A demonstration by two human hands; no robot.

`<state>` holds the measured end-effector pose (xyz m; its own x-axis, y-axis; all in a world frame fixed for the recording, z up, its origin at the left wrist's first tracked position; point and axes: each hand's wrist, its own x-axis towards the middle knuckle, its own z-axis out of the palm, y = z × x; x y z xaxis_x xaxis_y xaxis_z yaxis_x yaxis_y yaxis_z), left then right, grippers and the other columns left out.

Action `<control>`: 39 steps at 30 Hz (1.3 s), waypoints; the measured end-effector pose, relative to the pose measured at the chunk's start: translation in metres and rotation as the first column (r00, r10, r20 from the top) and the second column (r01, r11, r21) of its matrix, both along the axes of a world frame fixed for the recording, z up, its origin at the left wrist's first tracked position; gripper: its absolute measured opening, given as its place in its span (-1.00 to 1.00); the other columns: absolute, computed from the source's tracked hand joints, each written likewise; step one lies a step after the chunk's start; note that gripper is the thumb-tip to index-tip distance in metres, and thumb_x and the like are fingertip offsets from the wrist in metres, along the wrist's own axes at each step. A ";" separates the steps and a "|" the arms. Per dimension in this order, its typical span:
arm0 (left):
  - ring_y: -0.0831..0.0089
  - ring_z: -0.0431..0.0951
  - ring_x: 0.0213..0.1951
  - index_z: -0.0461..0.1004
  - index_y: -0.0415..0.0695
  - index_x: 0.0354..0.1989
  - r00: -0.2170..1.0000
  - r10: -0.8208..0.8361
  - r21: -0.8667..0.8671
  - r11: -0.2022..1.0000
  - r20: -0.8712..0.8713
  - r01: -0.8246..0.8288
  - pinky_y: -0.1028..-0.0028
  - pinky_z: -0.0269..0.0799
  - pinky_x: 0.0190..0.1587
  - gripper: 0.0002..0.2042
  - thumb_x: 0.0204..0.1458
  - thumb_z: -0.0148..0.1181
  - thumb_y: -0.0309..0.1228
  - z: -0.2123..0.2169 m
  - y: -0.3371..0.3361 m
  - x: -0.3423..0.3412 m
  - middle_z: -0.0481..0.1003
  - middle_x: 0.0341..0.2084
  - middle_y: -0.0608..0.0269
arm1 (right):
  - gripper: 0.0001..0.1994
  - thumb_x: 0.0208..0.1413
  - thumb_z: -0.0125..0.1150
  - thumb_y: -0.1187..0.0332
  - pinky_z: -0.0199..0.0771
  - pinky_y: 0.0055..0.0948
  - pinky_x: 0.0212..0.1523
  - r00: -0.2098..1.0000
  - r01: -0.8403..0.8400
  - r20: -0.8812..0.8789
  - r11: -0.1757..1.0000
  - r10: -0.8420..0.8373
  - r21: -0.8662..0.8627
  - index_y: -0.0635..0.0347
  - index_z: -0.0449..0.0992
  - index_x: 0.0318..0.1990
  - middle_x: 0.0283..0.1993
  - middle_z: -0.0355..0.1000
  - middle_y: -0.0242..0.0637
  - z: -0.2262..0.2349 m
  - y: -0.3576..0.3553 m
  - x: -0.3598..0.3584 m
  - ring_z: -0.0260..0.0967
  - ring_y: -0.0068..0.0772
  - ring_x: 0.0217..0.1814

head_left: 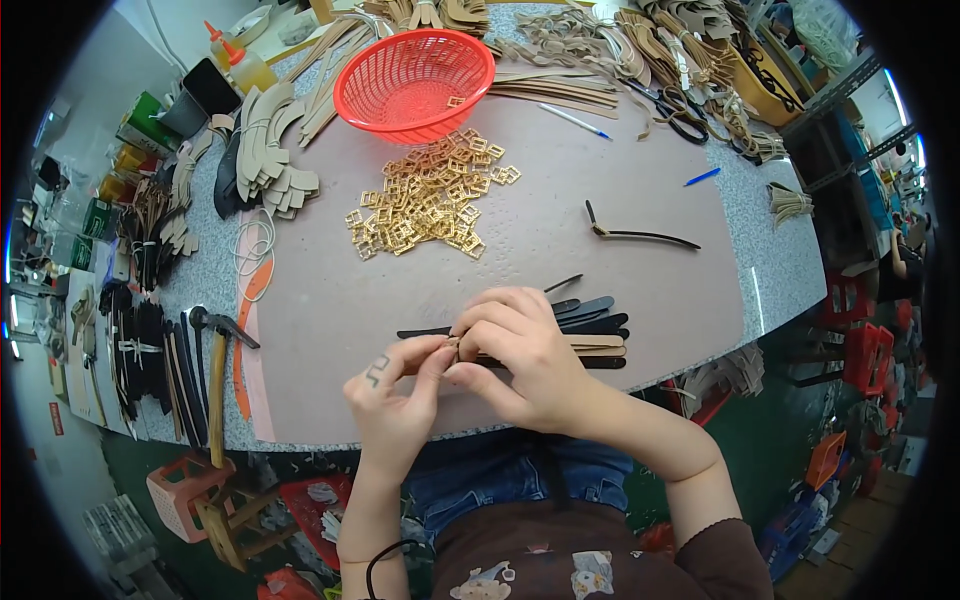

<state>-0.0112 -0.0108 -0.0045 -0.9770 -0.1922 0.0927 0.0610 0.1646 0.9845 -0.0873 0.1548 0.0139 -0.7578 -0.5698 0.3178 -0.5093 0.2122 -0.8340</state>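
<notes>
My left hand (398, 388) and my right hand (525, 358) meet above the near middle of the work mat. Thumbs and fingertips of both are pinched together around a small gold buckle (455, 346), mostly covered by the fingers. A dark strap (420, 333) sticks out to the left behind the left fingers; whether it passes through the buckle I cannot tell. Beneath and right of the right hand lie several black straps (595, 325) and tan straps (600, 346), side by side. Farther off is a heap of square gold buckles (420, 205).
A red plastic basket (413, 112) stands behind the heap. A black strap with a buckle (640, 236) lies at right, near a blue pen (702, 177). Scissors (680, 112) rest at far right. A hammer (218, 375) and bundled strips (268, 150) line the left.
</notes>
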 end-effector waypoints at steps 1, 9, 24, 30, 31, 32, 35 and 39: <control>0.45 0.64 -0.36 0.57 -0.31 -0.01 0.993 0.047 -0.246 0.966 -0.112 -0.074 0.56 0.58 -0.27 -0.70 0.05 0.28 -0.68 0.003 0.003 0.002 0.67 -0.27 0.04 | -0.96 0.09 0.28 0.51 0.31 -0.24 0.17 0.986 0.006 -0.164 0.998 0.004 0.058 0.22 0.53 -0.32 -0.11 0.54 -0.28 -0.002 0.001 0.000 0.43 -0.19 0.10; 0.45 0.64 -0.35 0.63 -0.32 -0.17 0.992 0.072 0.059 0.995 0.100 -0.078 0.55 0.57 -0.21 -0.78 -0.02 0.31 -0.69 0.019 0.011 0.006 0.68 -0.23 0.08 | -0.96 0.08 0.27 0.49 0.13 -0.13 0.32 0.985 0.020 -0.172 1.000 -0.016 0.022 0.19 0.54 -0.32 -0.04 0.54 -0.25 -0.012 0.003 -0.003 0.33 -0.10 0.25; 0.51 0.47 -0.48 0.59 -0.26 -0.31 0.959 0.235 -0.244 0.932 -0.159 -0.268 0.55 0.42 -0.37 -0.90 0.00 0.31 -0.66 0.011 0.014 0.001 0.59 -0.45 0.23 | -0.85 0.22 0.09 0.58 0.34 -0.61 -0.37 0.860 -0.049 0.503 0.995 0.089 -0.092 0.31 0.56 -0.11 -0.38 0.51 -0.33 0.004 0.013 0.014 0.39 -0.56 -0.39; 0.51 0.45 -0.49 0.60 -0.25 -0.30 0.944 0.261 -0.364 0.875 -0.201 -0.319 0.55 0.41 -0.38 -0.88 -0.01 0.31 -0.67 0.013 0.020 0.002 0.58 -0.46 0.25 | -0.83 0.24 0.08 0.58 0.27 -0.67 -0.51 0.867 -0.046 0.486 0.989 0.109 -0.139 0.33 0.56 -0.08 -0.44 0.49 -0.36 0.000 0.009 0.016 0.34 -0.64 -0.49; 0.51 0.45 -0.49 0.60 -0.25 -0.30 0.941 0.256 -0.417 0.847 -0.222 -0.329 0.55 0.40 -0.38 -0.88 -0.02 0.31 -0.67 0.013 0.020 0.002 0.58 -0.47 0.25 | -0.83 0.24 0.08 0.58 0.27 -0.67 -0.51 0.869 -0.043 0.483 0.989 0.106 -0.140 0.33 0.56 -0.08 -0.44 0.49 -0.36 -0.001 0.009 0.017 0.34 -0.64 -0.49; 0.51 0.45 -0.49 0.60 -0.25 -0.30 0.941 0.256 -0.417 0.847 -0.222 -0.330 0.55 0.40 -0.38 -0.88 -0.02 0.31 -0.67 0.012 0.020 0.002 0.58 -0.47 0.25 | -0.83 0.24 0.08 0.58 0.27 -0.67 -0.51 0.869 -0.044 0.483 0.989 0.107 -0.140 0.33 0.56 -0.08 -0.44 0.49 -0.36 0.000 0.009 0.017 0.34 -0.64 -0.49; 0.51 0.45 -0.49 0.60 -0.25 -0.30 0.843 0.059 -0.569 0.713 -0.534 -0.410 0.56 0.40 -0.37 -0.88 -0.02 0.31 -0.67 -0.001 0.018 -0.001 0.58 -0.46 0.24 | -0.81 0.21 0.11 0.59 0.32 -0.62 -0.41 0.874 -0.033 0.479 0.995 0.075 -0.095 0.32 0.57 -0.07 -0.39 0.49 -0.32 0.004 0.008 0.019 0.35 -0.58 -0.45; 0.51 0.47 -0.48 0.60 -0.27 -0.28 0.874 0.116 -0.403 0.854 -0.472 -0.330 0.57 0.42 -0.36 -0.88 0.00 0.29 -0.68 -0.005 0.013 0.000 0.59 -0.43 0.21 | -0.80 0.16 0.14 0.59 0.36 -0.55 -0.29 0.976 -0.037 0.212 0.998 0.049 -0.058 0.29 0.57 -0.08 -0.34 0.49 -0.28 0.005 0.007 0.019 0.35 -0.49 -0.40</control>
